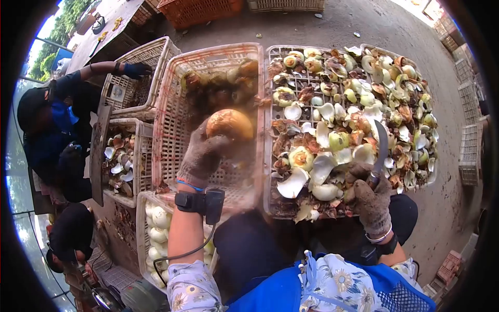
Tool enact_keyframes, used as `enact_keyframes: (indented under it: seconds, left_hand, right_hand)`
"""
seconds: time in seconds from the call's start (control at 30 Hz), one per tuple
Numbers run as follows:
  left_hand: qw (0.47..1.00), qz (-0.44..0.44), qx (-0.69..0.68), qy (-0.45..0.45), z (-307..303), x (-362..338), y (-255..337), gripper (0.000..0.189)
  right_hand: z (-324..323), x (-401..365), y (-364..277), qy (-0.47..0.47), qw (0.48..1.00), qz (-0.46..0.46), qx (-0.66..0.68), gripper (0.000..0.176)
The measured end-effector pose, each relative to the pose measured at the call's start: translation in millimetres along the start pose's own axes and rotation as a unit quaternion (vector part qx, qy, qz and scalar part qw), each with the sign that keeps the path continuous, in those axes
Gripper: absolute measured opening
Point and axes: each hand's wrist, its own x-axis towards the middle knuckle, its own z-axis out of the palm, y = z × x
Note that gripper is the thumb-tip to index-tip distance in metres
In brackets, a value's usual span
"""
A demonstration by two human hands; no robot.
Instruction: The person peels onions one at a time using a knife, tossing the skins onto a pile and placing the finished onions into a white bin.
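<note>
Your single camera rides on your head and looks forward and steeply down, so the pink crate [165,104] sits mid-frame at close range. You are near enough that the coconut [230,124] in your left hand [201,158], over that crate, and the knife [382,148] in your right hand [370,200], to the crate's right, show large. Your forearms enter from the bottom edge below the crate. The fisheye lens curves everything around it: bare ground [364,21] lies beyond the crate, and a co-worker [57,130] is well to its left.
</note>
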Motion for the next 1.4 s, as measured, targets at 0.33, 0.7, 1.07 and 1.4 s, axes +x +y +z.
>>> enact_keyframes:
  seconds: [0.33,0.7,1.07,1.4]
  left_hand:
    - [0.952,0.14,0.245,-0.117,171,-112,-9,0.083]
    - [0.974,0.166,0.144,0.059,208,-161,-85,0.069]
    - [0.921,0.269,0.279,-0.035,202,-183,-84,0.082]
    - [0.985,0.139,-0.071,0.076,231,-195,-49,0.087]
  right_hand:
    - [34,-59,-16,-0.185,0.928,0.07,0.316,0.053]
    - [-23,-111,-23,-0.138,0.972,-0.157,-0.107,0.041]
    - [-46,-138,-13,-0.172,0.888,-0.304,-0.299,0.036]
    - [-42,-140,-9,-0.209,0.868,-0.28,-0.352,0.035]
